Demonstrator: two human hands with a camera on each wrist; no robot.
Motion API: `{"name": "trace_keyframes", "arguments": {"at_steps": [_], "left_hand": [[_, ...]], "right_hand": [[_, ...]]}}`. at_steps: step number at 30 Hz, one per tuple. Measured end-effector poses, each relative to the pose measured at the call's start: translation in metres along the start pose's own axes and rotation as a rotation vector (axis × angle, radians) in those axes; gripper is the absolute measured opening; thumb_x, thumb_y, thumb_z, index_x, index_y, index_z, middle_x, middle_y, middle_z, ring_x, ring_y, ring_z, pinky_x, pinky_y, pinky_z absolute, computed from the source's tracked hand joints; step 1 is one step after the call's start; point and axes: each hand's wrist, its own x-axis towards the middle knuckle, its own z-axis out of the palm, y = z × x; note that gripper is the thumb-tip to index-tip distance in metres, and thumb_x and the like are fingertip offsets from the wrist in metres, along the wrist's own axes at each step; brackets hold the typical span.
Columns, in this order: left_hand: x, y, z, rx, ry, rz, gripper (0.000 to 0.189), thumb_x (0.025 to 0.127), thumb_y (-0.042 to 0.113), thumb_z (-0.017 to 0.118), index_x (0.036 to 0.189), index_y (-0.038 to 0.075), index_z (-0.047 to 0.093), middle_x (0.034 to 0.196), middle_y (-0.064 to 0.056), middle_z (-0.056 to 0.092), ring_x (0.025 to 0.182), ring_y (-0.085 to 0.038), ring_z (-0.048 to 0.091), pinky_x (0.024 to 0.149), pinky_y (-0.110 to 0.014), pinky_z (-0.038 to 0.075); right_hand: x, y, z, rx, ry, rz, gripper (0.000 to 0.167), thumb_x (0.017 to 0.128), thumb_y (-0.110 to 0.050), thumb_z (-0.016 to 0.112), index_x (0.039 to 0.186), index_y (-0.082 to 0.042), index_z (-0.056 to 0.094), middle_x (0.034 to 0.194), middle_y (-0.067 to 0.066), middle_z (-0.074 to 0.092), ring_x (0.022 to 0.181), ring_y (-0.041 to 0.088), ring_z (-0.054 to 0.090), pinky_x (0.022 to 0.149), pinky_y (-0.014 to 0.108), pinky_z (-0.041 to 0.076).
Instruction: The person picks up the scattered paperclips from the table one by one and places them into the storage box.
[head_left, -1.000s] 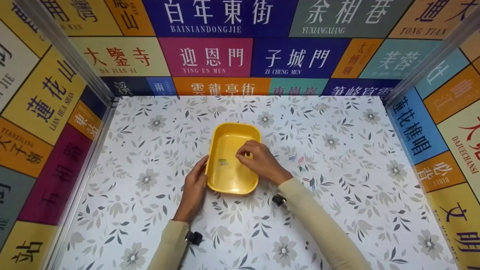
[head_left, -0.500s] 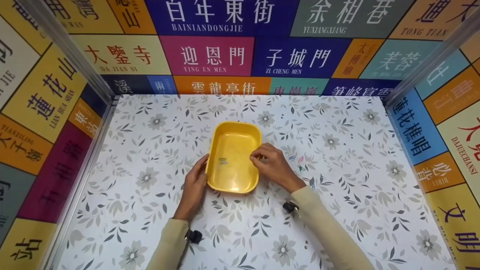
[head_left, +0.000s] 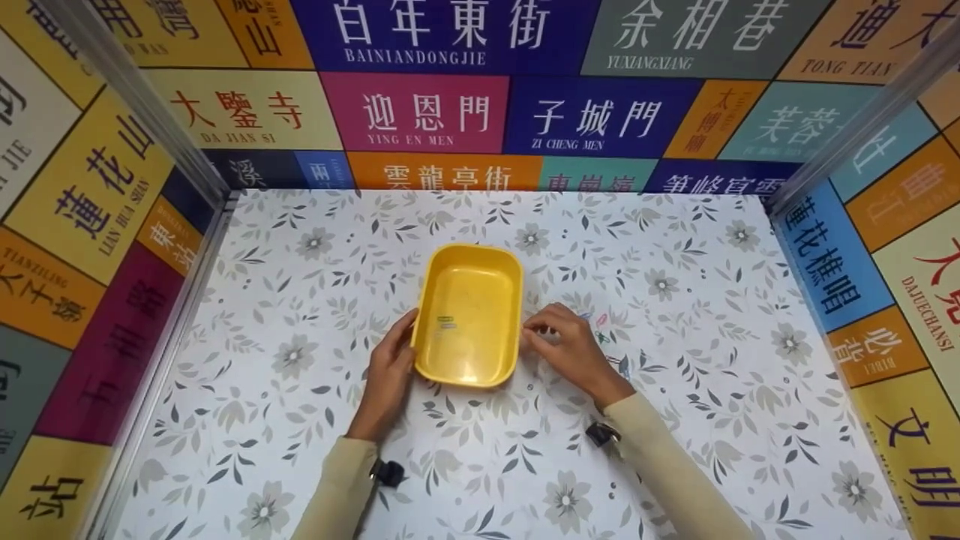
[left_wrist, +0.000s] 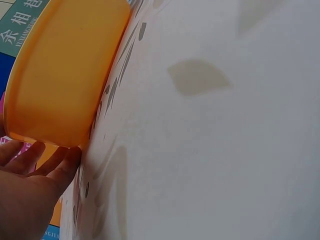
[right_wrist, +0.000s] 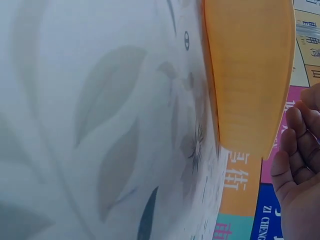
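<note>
A yellow plastic tray [head_left: 469,315] with rounded corners lies upright on the patterned tabletop. Inside it are a few small clips, one greenish [head_left: 445,319] and one pale [head_left: 448,326]. My left hand [head_left: 391,367] rests against the tray's left outer wall, its fingertips touching the side in the left wrist view. Just right of the tray hovers my right hand [head_left: 571,346], fingers loosely bent and nothing visible between them. Beyond it lie several small paper clips, among them a pink one [head_left: 601,320] and a green one [head_left: 602,337], partly hidden by that hand.
The tabletop [head_left: 315,420] is white with grey leaves and flowers. Panels of coloured signs form a back wall [head_left: 427,112], a left wall [head_left: 97,225] and a right wall [head_left: 877,247] around it. Each wrist carries a small black camera, such as the right one [head_left: 602,433].
My right hand has drawn back from over the tray, moving right and toward me past its right rim. The left hand and the tray stay put.
</note>
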Motion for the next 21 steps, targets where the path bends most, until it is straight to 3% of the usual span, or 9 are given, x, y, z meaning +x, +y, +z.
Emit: {"name": "trace_keyframes", "arguments": {"at_steps": [6,10,17,21], "left_hand": [[0.0,0.001,0.0,0.013,0.0,0.003,0.059,0.109,0.0,0.05,0.165,0.017,0.052,0.167,-0.003,0.053,0.153,-0.023,0.052,0.127,-0.034,0.04],[0.0,0.0,0.0,0.025,-0.002,-0.001,0.058,0.11,0.001,0.051,0.165,0.019,0.052,0.167,-0.001,0.053,0.153,-0.021,0.051,0.128,-0.036,0.039],[0.0,-0.001,-0.001,0.019,0.003,-0.014,0.059,0.11,0.002,0.051,0.165,0.022,0.052,0.167,0.001,0.052,0.153,-0.02,0.051,0.129,-0.038,0.038],[0.0,-0.001,-0.001,0.017,0.0,-0.018,0.059,0.11,0.002,0.05,0.165,0.023,0.052,0.168,0.001,0.052,0.153,-0.02,0.05,0.129,-0.039,0.038]], "right_hand": [[-0.015,0.006,-0.013,-0.025,0.038,0.003,0.003,0.096,-0.001,0.082,0.098,-0.003,0.082,0.094,0.003,0.076,0.082,0.024,0.066,0.076,0.019,0.051],[-0.026,0.007,-0.019,-0.049,0.088,0.029,0.015,0.091,0.007,0.085,0.096,-0.008,0.083,0.09,0.001,0.075,0.079,0.022,0.065,0.072,0.019,0.049],[-0.038,-0.003,-0.03,-0.062,0.131,0.06,0.017,0.086,0.018,0.082,0.091,0.002,0.079,0.083,0.013,0.07,0.075,0.027,0.062,0.069,0.024,0.048],[-0.046,-0.001,-0.038,-0.069,0.133,0.057,0.009,0.091,0.011,0.081,0.092,0.003,0.078,0.084,0.014,0.07,0.074,0.028,0.061,0.069,0.02,0.047]]}}
